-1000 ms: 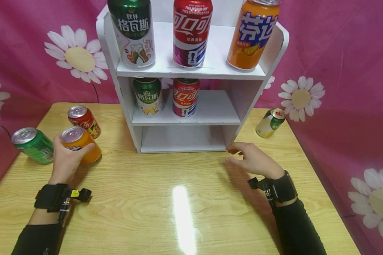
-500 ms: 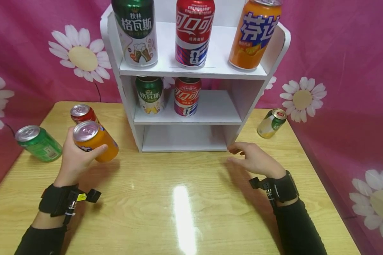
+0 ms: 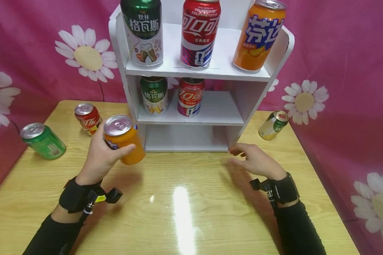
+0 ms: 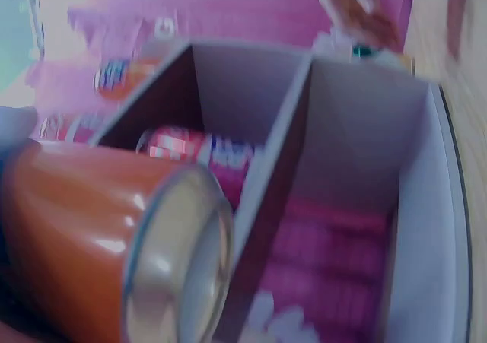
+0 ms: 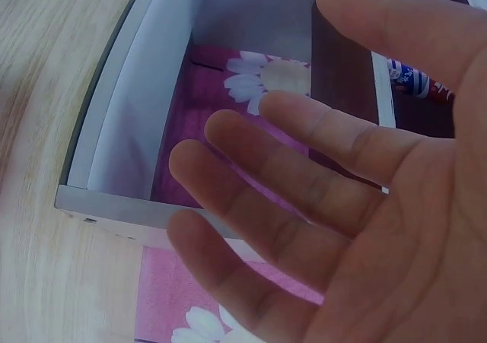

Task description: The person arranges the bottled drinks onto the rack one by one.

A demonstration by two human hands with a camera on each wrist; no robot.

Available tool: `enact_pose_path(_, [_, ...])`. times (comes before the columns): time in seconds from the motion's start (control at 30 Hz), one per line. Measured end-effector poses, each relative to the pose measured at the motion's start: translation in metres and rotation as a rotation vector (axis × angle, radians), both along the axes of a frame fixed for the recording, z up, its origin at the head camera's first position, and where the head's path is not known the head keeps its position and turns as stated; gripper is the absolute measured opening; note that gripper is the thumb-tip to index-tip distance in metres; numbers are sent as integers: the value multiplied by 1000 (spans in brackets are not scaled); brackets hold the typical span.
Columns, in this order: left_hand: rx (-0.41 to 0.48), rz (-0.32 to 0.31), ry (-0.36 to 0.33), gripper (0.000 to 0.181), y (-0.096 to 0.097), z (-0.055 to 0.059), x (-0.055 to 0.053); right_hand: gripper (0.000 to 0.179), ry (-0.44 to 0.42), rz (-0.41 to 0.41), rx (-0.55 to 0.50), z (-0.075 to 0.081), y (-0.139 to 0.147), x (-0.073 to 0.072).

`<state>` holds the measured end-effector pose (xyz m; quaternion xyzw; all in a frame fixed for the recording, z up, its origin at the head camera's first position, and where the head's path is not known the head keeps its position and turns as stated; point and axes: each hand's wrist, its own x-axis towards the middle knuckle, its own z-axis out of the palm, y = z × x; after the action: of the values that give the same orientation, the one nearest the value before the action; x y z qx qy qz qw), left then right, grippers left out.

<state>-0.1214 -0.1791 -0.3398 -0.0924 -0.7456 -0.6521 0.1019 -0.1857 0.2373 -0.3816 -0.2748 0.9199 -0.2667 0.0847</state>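
Observation:
My left hand (image 3: 103,154) grips an orange soda can (image 3: 124,141), thumb across its near side, and holds it raised in front of the shelf's lower left corner. In the left wrist view the same orange can (image 4: 91,236) fills the lower left, its metal end towards the shelf dividers. My right hand (image 3: 253,161) holds nothing; it hovers by the lower right corner of the white shelf (image 3: 191,140). Seen from the right wrist, the right hand's fingers (image 5: 297,183) are spread and loosely bent.
A red can (image 3: 87,118) and a green can (image 3: 43,141) stand on the left of the wooden table (image 3: 210,212). At the right stands a green-and-white can (image 3: 273,125). The top shelf bears a kvass can (image 3: 143,33), a cola can (image 3: 200,33) and an orange can (image 3: 258,35); two cans are on the middle shelf.
My left hand has lifted the orange soda can from beside the red can and carried it right, towards the shelf. The right hand stays in place.

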Motion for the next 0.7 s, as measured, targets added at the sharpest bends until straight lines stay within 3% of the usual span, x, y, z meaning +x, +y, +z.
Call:
enact_pose_path(0.1, [-60, -53, -18, 71, 16, 7, -4, 31, -8, -8, -3, 0, 0, 0])
enact_pose_path(0.37, [39, -217, 15, 73, 61, 16, -21, 33, -14, -17, 9, 0, 1, 0])
enact_pose_path(0.7, [1, -263, 12, 72, 105, 21, -38, 37, -17, -8, -3, 0, 5, -3])
